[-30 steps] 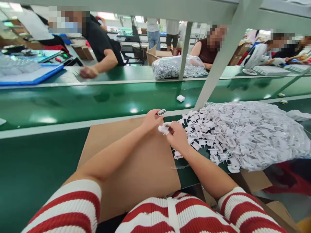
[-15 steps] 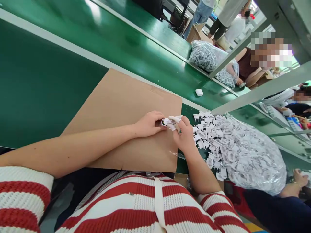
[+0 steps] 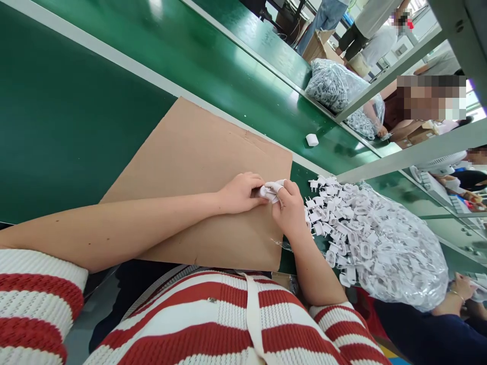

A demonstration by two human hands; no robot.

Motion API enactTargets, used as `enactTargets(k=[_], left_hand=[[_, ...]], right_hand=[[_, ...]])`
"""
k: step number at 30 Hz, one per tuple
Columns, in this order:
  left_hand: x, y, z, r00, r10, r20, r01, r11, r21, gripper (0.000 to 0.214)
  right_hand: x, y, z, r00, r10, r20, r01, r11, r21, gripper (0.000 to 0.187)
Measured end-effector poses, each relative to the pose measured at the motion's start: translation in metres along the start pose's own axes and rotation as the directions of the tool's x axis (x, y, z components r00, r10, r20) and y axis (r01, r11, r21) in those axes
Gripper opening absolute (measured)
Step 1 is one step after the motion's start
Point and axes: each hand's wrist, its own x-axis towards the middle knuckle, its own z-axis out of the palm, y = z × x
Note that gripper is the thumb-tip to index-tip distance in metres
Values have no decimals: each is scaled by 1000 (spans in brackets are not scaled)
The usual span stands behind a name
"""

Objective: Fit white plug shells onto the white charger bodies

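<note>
My left hand (image 3: pixel 240 193) is closed, pinching a small white plastic charger housing (image 3: pixel 263 192) between thumb and fingers above the cardboard sheet. White finger cots cover fingertips of my right hand (image 3: pixel 291 209), which is closed over the other end of the same housing. Those covered fingers hide most of the piece, so its opening and any part inside cannot be made out. Just right of my right hand lies a heap of white plug pieces (image 3: pixel 335 213) with metal pins, spilling from a clear plastic bag (image 3: pixel 411 253).
The cardboard sheet (image 3: pixel 182 147) lies on the green table (image 3: pixel 68 111). A lone white piece (image 3: pixel 312 140) sits beyond the pale strip. Metal posts (image 3: pixel 411 149) cross at right. Across the table, a person works beside another bag of parts (image 3: pixel 331 83); a co-worker's hand (image 3: pixel 462 286) shows far right.
My right fingers have closed over the housing's end, where an opening showed before. Both hands stay together; the whole view has shifted slightly.
</note>
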Motion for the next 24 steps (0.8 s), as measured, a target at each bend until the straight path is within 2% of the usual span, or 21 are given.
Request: enactTargets(k=[5, 11, 14, 16, 18, 21, 23, 24], left_hand=[[-1, 0, 2, 1000, -8, -15, 8, 1000, 5, 26], [-1, 7, 0, 998, -54, -34, 54, 998, -12, 24], [-4, 13, -1, 998, -50, -40, 51, 999, 9, 22], [-6, 15, -1, 999, -46, -23, 47, 999, 12, 21], [-4, 13, -3, 997, -79, 1, 79, 997, -20, 22], [15, 0, -12, 978, -208, -27, 207, 977, -42, 33], [43, -15, -27, 956, -273, -112, 277, 961, 24, 39], [60, -23, -36, 945, -286, -159, 299, 952, 69, 40]], right_hand=[[2, -1, 1, 1000, 23, 4, -23, 1000, -16, 27], [1, -2, 7, 997, 72, -27, -71, 996, 48, 29], [-1, -1, 7, 992, 124, -5, -122, 981, 151, 40], [-2, 6, 3, 981, 193, 0, -186, 942, 281, 50], [-1, 19, -3, 959, 283, -34, -257, 910, 326, 51], [-1, 47, -14, 915, 393, -91, -381, 916, 123, 45], [-2, 65, -17, 870, 492, -44, -494, 866, -76, 48], [-3, 73, -17, 832, 555, 0, -548, 822, -156, 50]])
